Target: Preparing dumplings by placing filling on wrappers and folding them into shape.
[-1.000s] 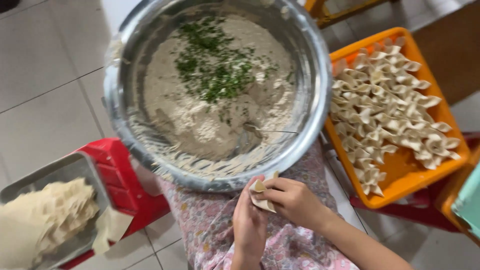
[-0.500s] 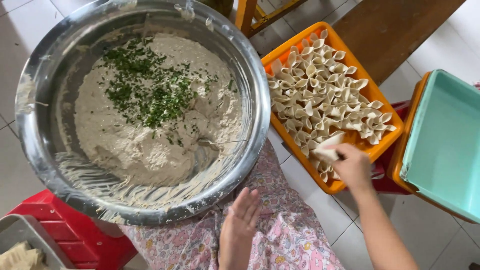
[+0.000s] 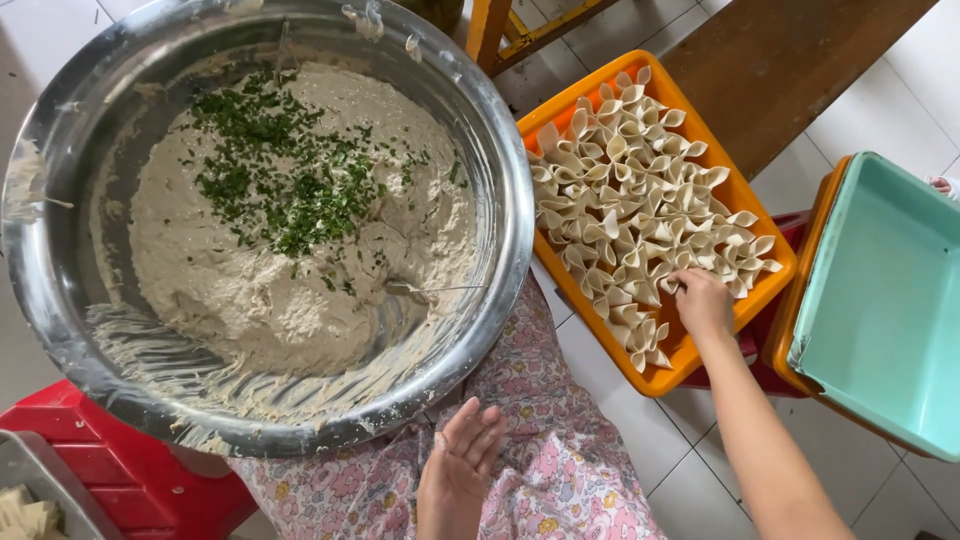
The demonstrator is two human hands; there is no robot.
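A moment ago I was pinching one folded dumpling with both hands, close to my lap. Now my right hand (image 3: 703, 303) has gone out to the orange tray (image 3: 762, 300) and rests its fingers on the dumplings near the tray's close edge. The dumpling looks to be down in the tray with the others. I cannot tell if my right grip is still pinching it, because my hand hides it. So that piece looks done to me.

Far left, low in the corner, is a grey metal tray (image 3: 70, 490) with flat pale dough wrappers (image 3: 22, 510) in it. It sits on a red stool (image 3: 130, 465).

Next comes the big steel bowl (image 3: 505, 190). It holds a pale, mushy filling (image 3: 250, 290) with chopped green herbs (image 3: 285, 175) on top. A thin spoon handle (image 3: 425, 290) sticks out of the filling.

Below the bowl, my left hand (image 3: 458, 475) lies flat and wide open on my flowered lap (image 3: 560, 470). It holds nothing.

To the right, the orange tray is nearly full of folded dumplings (image 3: 625, 200), packed close together.

Far right is a teal tub (image 3: 885, 300) sitting inside another orange tray. I see nothing in it.
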